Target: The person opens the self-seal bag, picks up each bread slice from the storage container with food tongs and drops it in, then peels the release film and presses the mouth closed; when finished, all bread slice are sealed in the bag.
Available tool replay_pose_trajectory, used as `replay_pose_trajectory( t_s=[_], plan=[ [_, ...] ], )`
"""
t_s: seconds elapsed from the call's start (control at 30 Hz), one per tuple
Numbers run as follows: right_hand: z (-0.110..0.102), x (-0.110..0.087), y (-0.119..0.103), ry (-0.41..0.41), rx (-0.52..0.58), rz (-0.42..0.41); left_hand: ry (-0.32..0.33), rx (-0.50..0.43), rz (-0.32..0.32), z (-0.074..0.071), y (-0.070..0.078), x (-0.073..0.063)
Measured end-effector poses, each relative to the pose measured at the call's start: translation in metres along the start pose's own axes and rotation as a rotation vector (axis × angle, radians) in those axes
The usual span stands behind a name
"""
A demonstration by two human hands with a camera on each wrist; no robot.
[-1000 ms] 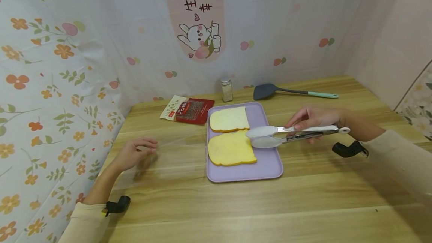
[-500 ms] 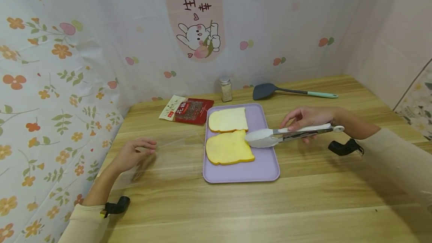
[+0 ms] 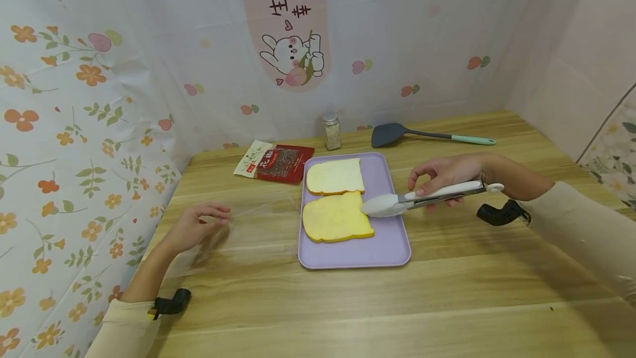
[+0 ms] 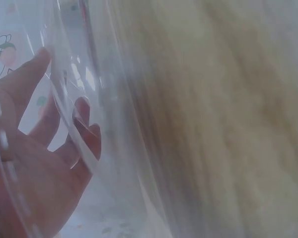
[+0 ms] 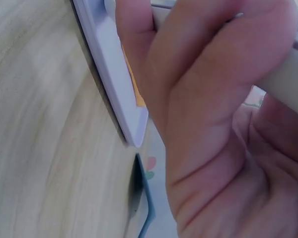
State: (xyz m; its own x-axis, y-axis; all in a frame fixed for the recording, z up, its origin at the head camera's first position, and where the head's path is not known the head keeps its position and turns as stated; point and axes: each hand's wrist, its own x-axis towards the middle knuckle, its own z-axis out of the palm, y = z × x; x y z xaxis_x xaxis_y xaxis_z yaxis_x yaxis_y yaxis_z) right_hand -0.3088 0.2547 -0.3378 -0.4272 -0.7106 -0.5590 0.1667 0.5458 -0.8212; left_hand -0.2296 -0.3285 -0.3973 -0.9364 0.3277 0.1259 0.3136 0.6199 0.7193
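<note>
My right hand (image 3: 444, 173) holds white-tipped metal tongs (image 3: 385, 205), fingers curled round their handle. The tong heads are close together at the right edge of a yellow bread slice (image 3: 338, 217); whether they grip it, I cannot tell. Behind it lies a paler bread slice (image 3: 335, 175). Both slices rest on a lilac tray (image 3: 355, 256). At the left, my left hand (image 3: 196, 228) hovers over the table, fingers loosely bent. Clear plastic (image 4: 114, 99), faint in the head view, passes in front of that hand in the left wrist view; its kind is unclear.
A red-and-cream spice packet (image 3: 280, 162) lies behind the tray's left corner. A small glass jar (image 3: 332, 132) stands at the back. To its right lies a spatula (image 3: 387, 134) with a mint handle. Cloth walls border the wooden table (image 3: 348, 314).
The tongs' two heads have come together at the yellow slice's edge, and the right hand has shifted slightly left. The left hand stays in place.
</note>
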Motion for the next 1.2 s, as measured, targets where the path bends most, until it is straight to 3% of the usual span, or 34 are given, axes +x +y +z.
replay_pose_trajectory(
  t_s=[0.3,0.77,0.87,1.0,1.2],
  plan=[
    [-0.002,-0.001,0.004,0.023,-0.016,-0.047,-0.004,0.014,-0.004,-0.001,0.001,0.000],
    [-0.003,-0.005,0.022,0.018,-0.064,-0.256,0.009,-0.014,0.034,-0.003,0.000,-0.001],
    [-0.005,-0.004,0.024,0.015,-0.055,-0.241,0.007,-0.015,0.028,-0.003,0.000,-0.001],
    [-0.008,-0.002,0.026,0.000,-0.023,-0.159,0.001,-0.019,0.015,-0.004,0.000,-0.001],
    [-0.015,-0.002,0.023,-0.082,0.035,-0.114,0.001,-0.026,0.011,-0.002,0.001,-0.001]
  ],
)
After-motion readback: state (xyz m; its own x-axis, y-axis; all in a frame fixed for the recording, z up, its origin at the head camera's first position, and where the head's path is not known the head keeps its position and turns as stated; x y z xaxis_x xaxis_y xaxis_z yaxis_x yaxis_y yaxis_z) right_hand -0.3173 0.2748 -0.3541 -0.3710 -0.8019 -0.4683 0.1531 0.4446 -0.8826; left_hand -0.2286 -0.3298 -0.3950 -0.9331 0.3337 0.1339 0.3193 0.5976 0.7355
